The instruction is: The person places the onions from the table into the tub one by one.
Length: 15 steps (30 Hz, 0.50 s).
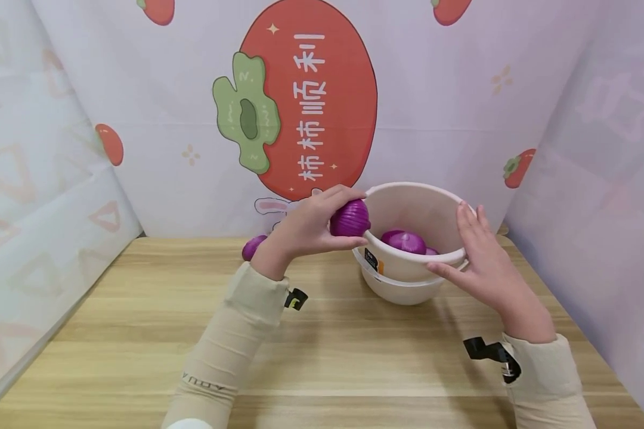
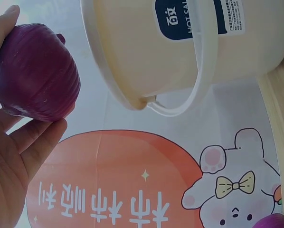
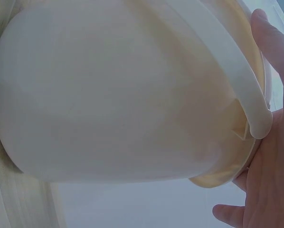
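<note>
At the left, a purple, glossy, rounded onion (image 1: 254, 247) lies on the pale wood-grain table (image 1: 139, 322), outside the bucket and not yet put in; the left wrist covers part of it, and the left wrist view catches only a cut-off purple edge at its lower corner, probably the same one. Next comes the left hand (image 1: 316, 225), gripping a second purple onion with ridged skin (image 1: 350, 218), thumb on one side and fingers on the other. That onion is just beside the left rim of the round, cream-white plastic bucket (image 1: 408, 292), at about mouth height and apart from it, so its placing looks unfinished. Inside the bucket, a few purple onions (image 1: 406, 242) already lie; the front rim and their overlap hide how many, and the bottom cannot be seen. On this evidence the loading seems well along, with the held onion and the loose one left outside. A white plastic handle (image 2: 206, 71) hangs down the bucket's side, and the label's small print is too fine to read. At the far right, the right hand (image 1: 485, 262) rests spread against the rim, fingers extended; how firmly it presses I cannot tell.
</note>
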Motion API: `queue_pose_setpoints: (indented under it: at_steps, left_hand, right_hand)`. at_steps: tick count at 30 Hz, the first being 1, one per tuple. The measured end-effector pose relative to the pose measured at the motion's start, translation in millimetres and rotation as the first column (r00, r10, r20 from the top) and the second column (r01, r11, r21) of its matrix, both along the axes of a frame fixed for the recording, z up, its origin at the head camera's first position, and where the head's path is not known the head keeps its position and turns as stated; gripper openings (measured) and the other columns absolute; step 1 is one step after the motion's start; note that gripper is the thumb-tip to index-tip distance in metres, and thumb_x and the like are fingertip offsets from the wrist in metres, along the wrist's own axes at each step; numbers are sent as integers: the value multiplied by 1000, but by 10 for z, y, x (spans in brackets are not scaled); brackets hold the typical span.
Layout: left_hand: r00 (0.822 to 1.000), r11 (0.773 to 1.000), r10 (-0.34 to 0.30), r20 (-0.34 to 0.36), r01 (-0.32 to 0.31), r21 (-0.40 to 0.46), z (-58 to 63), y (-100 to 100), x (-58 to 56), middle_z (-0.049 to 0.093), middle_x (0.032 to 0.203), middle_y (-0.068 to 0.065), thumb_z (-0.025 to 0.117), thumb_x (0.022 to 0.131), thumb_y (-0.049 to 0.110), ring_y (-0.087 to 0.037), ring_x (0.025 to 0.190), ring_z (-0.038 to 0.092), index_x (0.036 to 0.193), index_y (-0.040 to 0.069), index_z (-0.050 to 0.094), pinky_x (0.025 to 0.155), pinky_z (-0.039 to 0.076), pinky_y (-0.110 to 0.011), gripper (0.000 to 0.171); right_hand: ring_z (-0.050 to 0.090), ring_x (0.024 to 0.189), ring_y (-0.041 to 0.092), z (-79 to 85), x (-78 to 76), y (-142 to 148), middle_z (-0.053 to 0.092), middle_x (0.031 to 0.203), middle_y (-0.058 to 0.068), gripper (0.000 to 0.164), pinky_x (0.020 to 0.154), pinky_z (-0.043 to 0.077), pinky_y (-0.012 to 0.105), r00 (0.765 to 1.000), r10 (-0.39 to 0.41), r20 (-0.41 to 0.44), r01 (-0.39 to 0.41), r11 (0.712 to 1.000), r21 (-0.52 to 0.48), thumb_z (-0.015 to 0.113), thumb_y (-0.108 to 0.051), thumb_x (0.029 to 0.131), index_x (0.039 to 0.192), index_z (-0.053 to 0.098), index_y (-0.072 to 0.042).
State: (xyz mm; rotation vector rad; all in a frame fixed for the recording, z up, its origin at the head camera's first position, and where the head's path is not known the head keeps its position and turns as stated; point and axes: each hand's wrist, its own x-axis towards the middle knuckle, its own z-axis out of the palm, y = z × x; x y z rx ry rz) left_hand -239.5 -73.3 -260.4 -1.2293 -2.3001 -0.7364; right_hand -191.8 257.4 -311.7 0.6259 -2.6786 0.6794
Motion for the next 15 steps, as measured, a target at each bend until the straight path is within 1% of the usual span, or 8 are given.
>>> queue_pose_setpoints:
  at_steps: [4,6,11,15]
  left_hand:
    - [1000,1000,-1,-31,1,-13,-2,55,-13,61,118,-1,81,79,46,-9,89,61,135,14,56,72,53,-25,69]
    - [1000,1000,-11,-25,11,-11,-14,83,-27,61,118,-1,81,79,46,-9,90,61,134,15,56,72,54,-24,68]
    - [998,998,-64,13,64,23,-55,170,-80,60,126,-3,82,79,42,-12,103,61,135,13,55,83,56,-24,69]
    - [997,996,-81,20,80,49,-68,241,-116,61,127,-4,83,78,40,-12,106,62,136,13,55,88,55,-24,69]
  right_hand:
    - [-15,153,37,-1,-7,10,2,166,20,110,117,7,70,1000,6,-10,-6,1000,-4,73,-46,86,158,3,1]
    - [-15,153,37,-5,-12,10,3,166,20,110,117,6,70,1000,9,-13,-9,1000,-4,73,-46,86,157,4,2]
    - [-13,153,39,-20,-23,1,4,165,23,109,118,6,70,1000,12,-27,-12,1000,-9,73,-45,86,156,7,5]
    - [-14,153,39,-10,-19,9,4,166,22,109,118,5,70,1000,6,-17,-6,1000,-3,73,-46,86,157,6,4]
